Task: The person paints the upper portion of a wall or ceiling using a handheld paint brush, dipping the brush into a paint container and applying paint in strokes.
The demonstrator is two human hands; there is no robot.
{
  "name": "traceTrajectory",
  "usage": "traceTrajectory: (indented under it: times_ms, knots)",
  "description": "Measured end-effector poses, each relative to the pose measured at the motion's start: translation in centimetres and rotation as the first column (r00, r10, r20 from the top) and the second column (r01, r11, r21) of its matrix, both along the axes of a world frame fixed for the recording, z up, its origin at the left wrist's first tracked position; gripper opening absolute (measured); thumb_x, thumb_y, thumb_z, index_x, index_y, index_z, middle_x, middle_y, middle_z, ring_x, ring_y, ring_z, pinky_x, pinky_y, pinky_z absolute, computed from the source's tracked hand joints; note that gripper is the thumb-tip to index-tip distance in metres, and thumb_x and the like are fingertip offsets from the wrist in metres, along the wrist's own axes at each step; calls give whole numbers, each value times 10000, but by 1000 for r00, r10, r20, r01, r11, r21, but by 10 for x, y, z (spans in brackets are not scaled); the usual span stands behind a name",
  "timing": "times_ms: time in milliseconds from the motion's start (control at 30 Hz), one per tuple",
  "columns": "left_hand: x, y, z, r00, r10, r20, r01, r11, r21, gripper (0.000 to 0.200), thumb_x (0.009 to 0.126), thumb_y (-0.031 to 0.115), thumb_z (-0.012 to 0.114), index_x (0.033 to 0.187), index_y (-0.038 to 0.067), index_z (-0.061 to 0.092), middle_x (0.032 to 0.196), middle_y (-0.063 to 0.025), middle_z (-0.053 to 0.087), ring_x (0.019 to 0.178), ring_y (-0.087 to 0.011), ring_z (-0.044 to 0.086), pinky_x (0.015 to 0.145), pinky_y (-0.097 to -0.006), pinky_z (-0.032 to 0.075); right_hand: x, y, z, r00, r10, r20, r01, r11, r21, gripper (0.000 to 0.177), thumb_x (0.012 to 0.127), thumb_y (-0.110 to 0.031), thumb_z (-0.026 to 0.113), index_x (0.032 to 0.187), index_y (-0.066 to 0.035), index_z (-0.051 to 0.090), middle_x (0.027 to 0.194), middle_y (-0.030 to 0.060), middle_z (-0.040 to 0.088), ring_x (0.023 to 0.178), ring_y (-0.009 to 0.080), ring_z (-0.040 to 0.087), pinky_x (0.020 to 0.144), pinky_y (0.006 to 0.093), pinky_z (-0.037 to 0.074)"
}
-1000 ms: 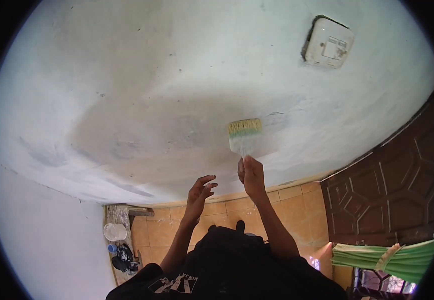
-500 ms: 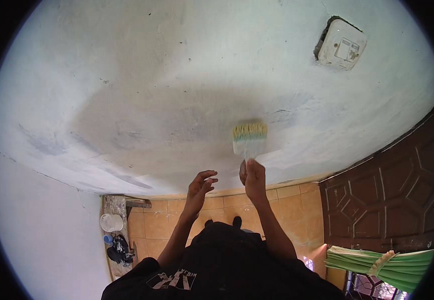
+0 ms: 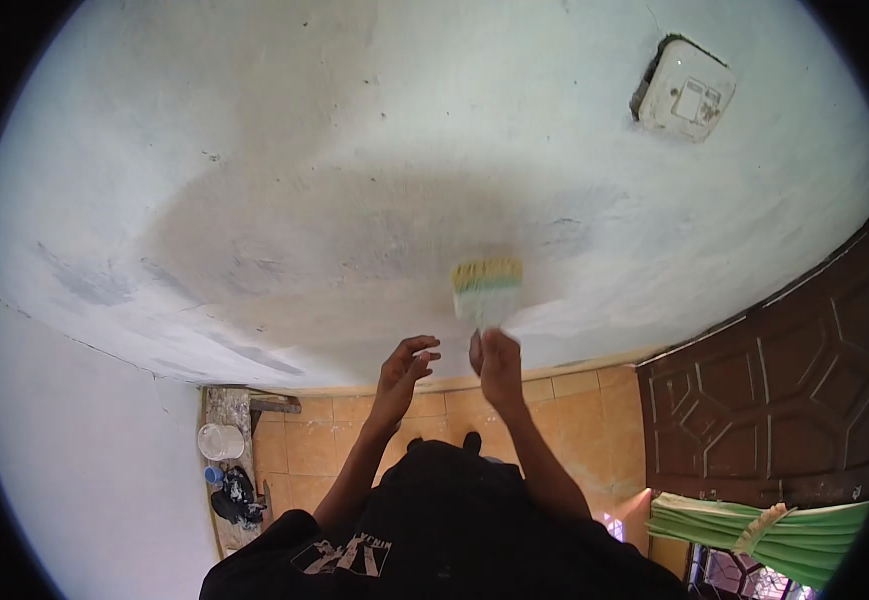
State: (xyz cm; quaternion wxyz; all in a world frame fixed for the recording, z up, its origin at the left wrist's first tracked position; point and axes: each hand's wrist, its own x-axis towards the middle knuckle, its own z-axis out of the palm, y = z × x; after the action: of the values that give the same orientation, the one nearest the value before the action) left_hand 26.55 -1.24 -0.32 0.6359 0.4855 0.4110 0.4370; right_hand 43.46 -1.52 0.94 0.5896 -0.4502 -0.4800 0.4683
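Observation:
My right hand (image 3: 498,365) is wrapped round the handle of a wide paintbrush (image 3: 488,292), its bristles pointing up. Yellow bristle tips with a green-and-white band below them overlap the wall (image 3: 375,230) in this view. Across the wall spread greyish patches and scuffs, and a shadow falls around the brush. To the left, my left hand (image 3: 407,378) is raised with fingers apart and slightly curled, holding nothing.
A light switch plate (image 3: 690,95) sits loosely in the wall at upper right. On a wooden bench (image 3: 227,405) at lower left stand a white bucket (image 3: 221,442), a blue cup (image 3: 215,475) and a black bundle (image 3: 239,498). A brown panelled door (image 3: 775,380) and green curtain (image 3: 715,525) are at right.
My right hand has brought the paintbrush slightly down and to the left, and the brush is a little blurred. My left hand has barely moved.

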Motion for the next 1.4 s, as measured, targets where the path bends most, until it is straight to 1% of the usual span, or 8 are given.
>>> traceTrajectory:
  times_ms: [133,333,600,833,900,1000,1133,1400]
  knots:
    - [3,4,-1,999,-10,32,10,1000,24,356,959,297,537,1225,62,520,1226,-73,566,1107,-202,552,908,-342,432,8,27,6,992,-11,-125,8,1000,-22,464,1015,-393,378,676,-77,393,557,-29,352,464,63,312,436,250,254]
    - [-3,1,2,999,26,28,-26,1000,9,350,959,298,535,1218,62,530,1228,-77,567,1102,-205,559,897,-332,440,2,-19,-129,988,-67,136,102,959,-265,491,1007,-448,362,685,-86,444,538,-40,360,477,58,363,447,238,286]
    - [-2,5,3,995,41,-89,-30,992,120,437,944,296,538,1275,16,486,1344,-130,470,1156,-244,538,913,-362,443,6,25,15,998,-4,-64,3,1000,-6,465,1008,-430,373,688,-94,404,548,-43,352,459,49,314,433,223,252]
    - [-6,4,3,996,68,-54,-62,991,115,485,938,261,552,1349,30,435,1373,-126,443,1168,-247,529,909,-358,446,-1,0,-124,998,-61,-28,57,990,-130,471,1007,-425,380,668,-98,378,519,-47,326,427,40,275,396,224,203]
    - [-13,4,1,993,93,-67,-85,991,104,438,947,229,552,1324,29,457,1402,-119,424,1172,-233,526,953,-356,433,-8,-18,-125,996,-73,-51,60,974,-220,469,1012,-407,379,658,-99,366,517,-44,325,426,42,273,395,227,199]
    - [-20,4,-4,992,95,-87,-87,992,94,461,944,240,543,1342,31,440,1377,-122,439,1171,-238,528,934,-355,441,-9,-7,-57,999,4,54,-6,1000,30,469,1014,-395,379,651,-99,361,516,-40,326,421,43,271,394,230,189]
    - [-16,5,-3,992,74,-101,-63,992,106,468,943,245,528,1351,36,434,1371,-122,445,1168,-244,533,916,-356,450,-3,21,11,999,45,-7,-45,998,47,505,1008,-444,362,670,-71,395,541,-34,354,480,61,320,451,239,267]
    - [-19,5,0,992,101,-74,-92,989,117,469,939,260,534,1343,41,444,1383,-120,437,1163,-241,535,910,-357,454,-20,-23,-107,1000,-10,26,17,962,-274,470,1017,-413,356,668,-102,396,520,-42,335,437,48,300,411,237,247]
